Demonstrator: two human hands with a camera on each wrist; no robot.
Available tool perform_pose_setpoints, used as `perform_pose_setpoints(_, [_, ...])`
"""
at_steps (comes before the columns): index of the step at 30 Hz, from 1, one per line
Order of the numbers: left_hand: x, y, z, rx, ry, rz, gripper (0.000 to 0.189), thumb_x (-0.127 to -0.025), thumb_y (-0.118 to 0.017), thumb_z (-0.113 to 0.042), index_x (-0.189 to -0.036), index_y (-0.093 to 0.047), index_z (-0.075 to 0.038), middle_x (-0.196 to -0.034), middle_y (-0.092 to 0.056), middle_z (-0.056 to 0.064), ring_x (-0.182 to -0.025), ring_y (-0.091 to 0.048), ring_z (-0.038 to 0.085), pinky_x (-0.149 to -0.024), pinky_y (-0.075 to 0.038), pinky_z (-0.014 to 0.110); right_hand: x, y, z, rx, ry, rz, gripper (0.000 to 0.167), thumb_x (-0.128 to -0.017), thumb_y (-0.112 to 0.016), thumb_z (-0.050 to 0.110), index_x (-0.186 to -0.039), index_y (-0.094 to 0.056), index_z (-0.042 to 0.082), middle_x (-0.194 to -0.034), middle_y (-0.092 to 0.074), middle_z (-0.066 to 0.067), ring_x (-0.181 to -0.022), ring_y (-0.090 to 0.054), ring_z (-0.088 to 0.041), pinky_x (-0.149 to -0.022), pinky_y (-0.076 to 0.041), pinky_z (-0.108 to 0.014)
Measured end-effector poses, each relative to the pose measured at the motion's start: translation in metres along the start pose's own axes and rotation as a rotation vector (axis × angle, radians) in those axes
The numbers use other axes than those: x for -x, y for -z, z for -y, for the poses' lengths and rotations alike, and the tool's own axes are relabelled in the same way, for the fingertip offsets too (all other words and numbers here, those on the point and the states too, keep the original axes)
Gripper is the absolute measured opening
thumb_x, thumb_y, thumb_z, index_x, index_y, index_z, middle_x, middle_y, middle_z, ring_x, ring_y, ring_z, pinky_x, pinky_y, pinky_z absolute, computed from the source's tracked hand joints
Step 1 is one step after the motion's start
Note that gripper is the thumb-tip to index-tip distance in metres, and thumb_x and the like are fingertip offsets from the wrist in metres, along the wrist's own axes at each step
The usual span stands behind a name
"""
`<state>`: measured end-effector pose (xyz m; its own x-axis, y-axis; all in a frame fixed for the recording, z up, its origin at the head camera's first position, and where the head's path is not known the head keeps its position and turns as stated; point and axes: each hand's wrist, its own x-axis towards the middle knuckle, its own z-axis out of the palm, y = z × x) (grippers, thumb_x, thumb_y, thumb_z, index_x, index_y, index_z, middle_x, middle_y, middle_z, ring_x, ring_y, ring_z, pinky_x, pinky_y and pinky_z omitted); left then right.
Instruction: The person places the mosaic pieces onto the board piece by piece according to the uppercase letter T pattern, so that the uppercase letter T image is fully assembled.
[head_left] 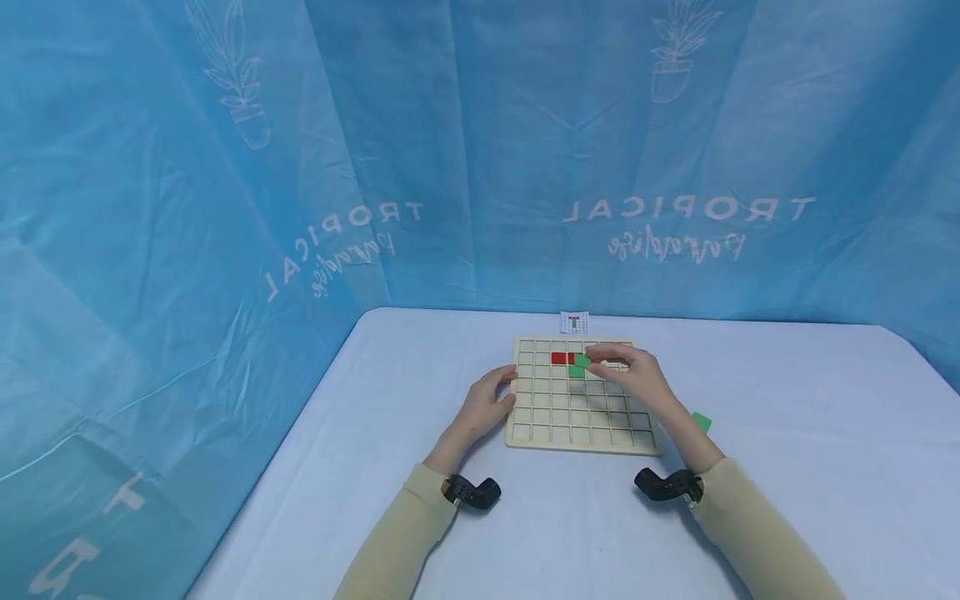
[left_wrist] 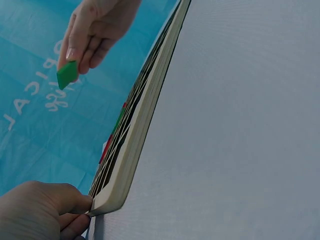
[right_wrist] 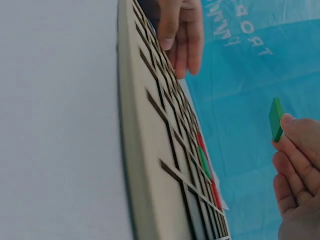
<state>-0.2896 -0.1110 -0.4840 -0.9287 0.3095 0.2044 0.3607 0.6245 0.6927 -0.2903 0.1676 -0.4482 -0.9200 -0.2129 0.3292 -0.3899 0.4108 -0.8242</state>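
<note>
Between thumb and fingertips my right hand [head_left: 633, 371] pinches a green square tile [right_wrist: 276, 120], tilted and raised above the wooden grid board [head_left: 540, 435]. Below it, red tiles [head_left: 558, 358] line a row near the board's far side, partly covered by the right hand. Another green tile [head_left: 576, 372] sits in a cell just nearer than that row. My left hand [head_left: 483, 406] rests at the board's left edge, its fingertips and thumb touching the side; the left wrist view shows the left thumb [left_wrist: 75, 200] right at a corner.
A small printed card [head_left: 574, 322] with a coloured grid lies behind the board. One loose green tile [head_left: 702, 422] is on the white table [head_left: 795, 392] beside the right forearm. Blue printed curtains [head_left: 510, 150] hang at the back and left.
</note>
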Motion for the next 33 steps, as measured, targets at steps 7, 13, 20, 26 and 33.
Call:
perform_pose_setpoints(7, [-0.001, 0.001, -0.001, 0.004, 0.003, -0.001, 0.050, -0.090, -0.056, -0.009, -0.138, -0.044, -0.002, -0.128, -0.055, 0.009, -0.127, -0.043, 0.023, -0.110, -0.030, 0.036, 0.002, -0.007, -0.005, 0.015, -0.038, 0.002, 0.033, -0.087, -0.070, 0.022, -0.118, -0.067, 0.010, -0.115, -0.065, -0.007, -0.111, -0.055, -0.028, -0.093, -0.044, -0.051])
perform_pose_setpoints(13, [-0.001, 0.001, 0.000, 0.003, -0.002, 0.004, 0.050, -0.090, -0.056, -0.010, -0.138, -0.044, -0.002, -0.128, -0.055, 0.009, -0.126, -0.044, 0.023, -0.110, -0.030, 0.036, 0.007, -0.014, -0.021, 0.051, -0.077, 0.018, 0.032, -0.086, -0.071, 0.023, -0.116, -0.068, 0.011, -0.114, -0.066, -0.005, -0.109, -0.057, -0.026, -0.092, -0.048, -0.045])
perform_pose_setpoints(20, [-0.002, 0.002, 0.000, 0.012, -0.003, 0.003, 0.050, -0.091, -0.056, -0.009, -0.138, -0.043, -0.002, -0.128, -0.055, 0.009, -0.126, -0.045, 0.023, -0.109, -0.031, 0.036, 0.009, -0.024, -0.031, 0.130, 0.012, 0.021, 0.029, -0.084, -0.073, 0.019, -0.112, -0.069, 0.010, -0.110, -0.067, -0.005, -0.103, -0.061, -0.023, -0.086, -0.053, -0.037])
perform_pose_setpoints(26, [-0.002, 0.003, -0.002, 0.018, 0.008, 0.001, 0.050, -0.090, -0.057, -0.009, -0.138, -0.044, -0.002, -0.128, -0.055, 0.009, -0.126, -0.044, 0.022, -0.109, -0.030, 0.036, 0.008, -0.028, -0.033, 0.272, 0.094, 0.026, 0.028, -0.084, -0.073, 0.017, -0.111, -0.070, 0.012, -0.109, -0.067, -0.003, -0.102, -0.059, -0.023, -0.085, -0.051, -0.041])
perform_pose_setpoints(33, [-0.001, 0.001, 0.000, 0.018, 0.004, -0.002, 0.050, -0.091, -0.057, -0.009, -0.138, -0.044, -0.002, -0.127, -0.056, 0.009, -0.127, -0.043, 0.023, -0.110, -0.030, 0.036, 0.010, -0.028, -0.034, 0.296, 0.113, 0.006, 0.030, -0.083, -0.074, 0.017, -0.111, -0.070, 0.010, -0.108, -0.068, -0.004, -0.100, -0.060, -0.023, -0.083, -0.053, -0.040])
